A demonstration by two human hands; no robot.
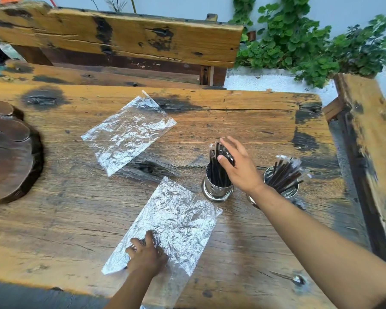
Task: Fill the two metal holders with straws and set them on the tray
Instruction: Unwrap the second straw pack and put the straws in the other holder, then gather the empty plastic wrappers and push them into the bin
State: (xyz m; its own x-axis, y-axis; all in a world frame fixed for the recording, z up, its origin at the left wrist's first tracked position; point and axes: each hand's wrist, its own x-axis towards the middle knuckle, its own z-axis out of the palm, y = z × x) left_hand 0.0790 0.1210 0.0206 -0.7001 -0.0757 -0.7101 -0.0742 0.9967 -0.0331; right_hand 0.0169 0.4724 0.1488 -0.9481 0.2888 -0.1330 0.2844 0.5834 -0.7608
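Observation:
Two round metal holders stand on the wooden table right of centre. The nearer left holder [216,190] contains upright black straws [215,168]. My right hand [239,166] rests on the tops of these straws, thumb and fingers around the bunch. The right holder [288,192] is partly behind my right forearm and holds wrapped dark straws [288,172] leaning to the right. My left hand [146,253] presses down on a crinkled clear plastic bag [178,221] near the table's front edge. The dark wooden slab tray [7,152] lies at the far left.
A second clear plastic bag [127,132] lies flat at the table's middle. A wooden bench [120,36] stands behind the table, another bench [370,134] to the right. Green plants [299,43] grow at the back right.

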